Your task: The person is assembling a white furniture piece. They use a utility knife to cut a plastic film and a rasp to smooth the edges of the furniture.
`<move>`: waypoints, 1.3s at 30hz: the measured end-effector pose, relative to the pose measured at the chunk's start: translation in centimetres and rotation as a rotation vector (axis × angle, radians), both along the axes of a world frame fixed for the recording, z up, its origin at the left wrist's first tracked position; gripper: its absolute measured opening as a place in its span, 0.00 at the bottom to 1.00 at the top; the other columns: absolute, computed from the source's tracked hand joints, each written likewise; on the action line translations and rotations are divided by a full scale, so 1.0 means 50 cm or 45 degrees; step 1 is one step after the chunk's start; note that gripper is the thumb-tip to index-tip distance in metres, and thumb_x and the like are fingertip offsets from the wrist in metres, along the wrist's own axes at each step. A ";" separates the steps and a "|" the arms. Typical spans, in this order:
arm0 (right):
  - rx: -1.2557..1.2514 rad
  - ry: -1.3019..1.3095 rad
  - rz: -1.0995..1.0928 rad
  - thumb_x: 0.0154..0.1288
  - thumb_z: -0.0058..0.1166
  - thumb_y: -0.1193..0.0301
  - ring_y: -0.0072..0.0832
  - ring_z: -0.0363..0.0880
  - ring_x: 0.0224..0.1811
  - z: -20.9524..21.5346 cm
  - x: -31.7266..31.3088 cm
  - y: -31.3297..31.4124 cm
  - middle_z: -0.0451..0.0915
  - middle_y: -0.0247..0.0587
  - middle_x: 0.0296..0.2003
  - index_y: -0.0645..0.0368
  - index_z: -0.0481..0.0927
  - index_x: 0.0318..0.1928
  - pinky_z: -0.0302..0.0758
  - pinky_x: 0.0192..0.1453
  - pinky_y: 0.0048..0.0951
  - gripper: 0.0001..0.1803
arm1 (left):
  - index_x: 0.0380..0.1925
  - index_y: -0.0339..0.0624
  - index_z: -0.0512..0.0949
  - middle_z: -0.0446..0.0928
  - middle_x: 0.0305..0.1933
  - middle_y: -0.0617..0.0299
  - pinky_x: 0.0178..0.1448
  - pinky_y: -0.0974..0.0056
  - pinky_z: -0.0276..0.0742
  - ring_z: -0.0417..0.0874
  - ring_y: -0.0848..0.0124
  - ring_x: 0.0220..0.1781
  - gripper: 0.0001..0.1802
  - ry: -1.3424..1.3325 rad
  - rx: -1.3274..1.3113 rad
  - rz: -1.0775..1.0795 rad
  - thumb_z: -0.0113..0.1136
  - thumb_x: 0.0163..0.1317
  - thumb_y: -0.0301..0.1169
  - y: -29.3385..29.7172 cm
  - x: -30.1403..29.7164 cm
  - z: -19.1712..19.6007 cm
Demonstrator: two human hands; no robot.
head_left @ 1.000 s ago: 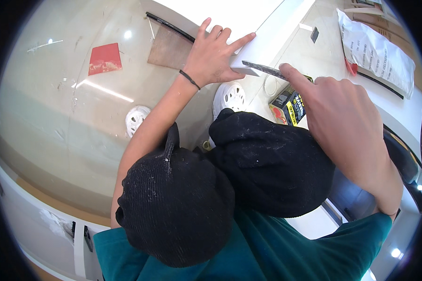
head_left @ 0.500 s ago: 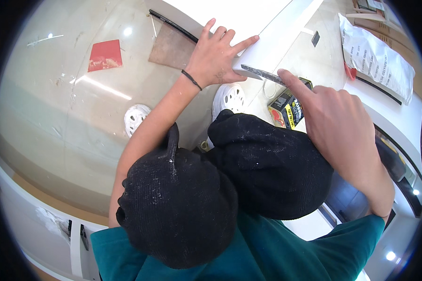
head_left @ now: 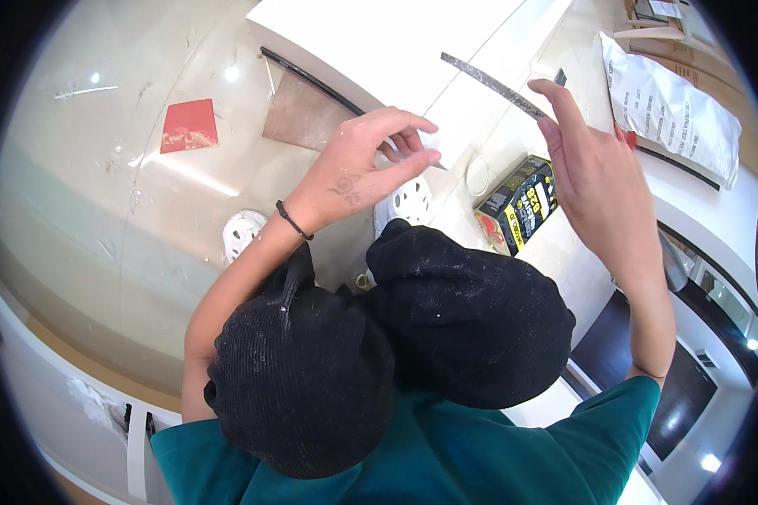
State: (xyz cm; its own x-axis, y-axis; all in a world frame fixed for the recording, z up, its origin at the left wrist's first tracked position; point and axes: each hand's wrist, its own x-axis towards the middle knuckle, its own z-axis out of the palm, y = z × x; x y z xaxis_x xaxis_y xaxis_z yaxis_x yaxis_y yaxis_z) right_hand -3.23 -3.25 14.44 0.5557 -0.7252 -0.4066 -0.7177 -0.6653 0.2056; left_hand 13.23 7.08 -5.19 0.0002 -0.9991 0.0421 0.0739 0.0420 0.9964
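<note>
In my right hand (head_left: 594, 177) is a long, flat metal file (head_left: 493, 84), its speckled grey blade reaching up and leftward above the white panel (head_left: 370, 50). The index finger curls near the handle end, and the handle itself is hidden by the palm. My left hand (head_left: 362, 160), with a dark band at its wrist, is by the panel's near end. Its fingers are bent and the thumb stands apart from them, with nothing seen between. Whether its fingertips touch the panel cannot be told.
A black and yellow box (head_left: 518, 206) stands right of my white clogs (head_left: 408, 202). A white printed sack (head_left: 665, 109) lies at the far right. On the glossy floor at left are a red sheet (head_left: 189, 126) and a brownish plate (head_left: 295, 109) beside a black strip (head_left: 312, 80).
My left hand has come off the panel's top, drawn nearer, and its spread fingers have bent. My right hand has lifted the file from the panel's end, up and away.
</note>
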 end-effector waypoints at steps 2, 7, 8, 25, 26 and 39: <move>0.045 -0.058 0.002 0.82 0.43 0.69 0.53 0.81 0.27 -0.014 -0.019 -0.007 0.78 0.54 0.22 0.52 0.70 0.63 0.72 0.34 0.50 0.14 | 0.48 0.40 0.84 0.83 0.36 0.63 0.44 0.69 0.78 0.82 0.75 0.38 0.12 -0.016 0.095 -0.054 0.69 0.67 0.31 -0.009 0.001 0.017; 0.060 0.089 0.100 0.80 0.48 0.66 0.49 0.83 0.24 -0.012 -0.037 -0.008 0.81 0.48 0.22 0.59 0.71 0.49 0.78 0.28 0.45 0.09 | 0.39 0.37 0.80 0.80 0.32 0.61 0.38 0.67 0.73 0.76 0.75 0.32 0.10 -0.191 0.377 -0.161 0.63 0.72 0.33 -0.025 0.005 0.067; 0.048 0.143 0.132 0.80 0.48 0.65 0.47 0.83 0.23 -0.008 -0.035 -0.002 0.80 0.46 0.21 0.59 0.72 0.46 0.78 0.27 0.43 0.09 | 0.38 0.36 0.79 0.79 0.32 0.60 0.38 0.66 0.72 0.76 0.73 0.32 0.11 -0.205 0.382 -0.141 0.61 0.73 0.34 -0.025 -0.002 0.067; 0.013 0.403 0.339 0.69 0.55 0.74 0.39 0.85 0.23 -0.029 0.004 -0.013 0.80 0.43 0.21 0.58 0.72 0.47 0.80 0.27 0.36 0.09 | 0.24 0.40 0.82 0.81 0.22 0.53 0.46 0.56 0.71 0.82 0.56 0.29 0.26 -1.468 -0.119 0.092 0.53 0.74 0.49 -0.175 0.007 -0.129; 0.038 0.392 0.349 0.69 0.55 0.74 0.39 0.85 0.23 -0.022 0.005 -0.014 0.80 0.43 0.21 0.58 0.72 0.47 0.80 0.26 0.36 0.09 | 0.16 0.42 0.81 0.77 0.13 0.53 0.44 0.57 0.71 0.77 0.56 0.19 0.27 -1.400 -0.288 0.313 0.54 0.72 0.47 -0.175 0.005 -0.153; 0.073 0.353 0.443 0.69 0.55 0.73 0.35 0.85 0.22 0.006 0.012 0.046 0.78 0.39 0.19 0.58 0.73 0.47 0.77 0.23 0.33 0.09 | 0.17 0.41 0.81 0.75 0.12 0.53 0.40 0.56 0.70 0.74 0.58 0.16 0.18 -1.322 -0.298 0.409 0.54 0.65 0.35 -0.179 0.003 -0.164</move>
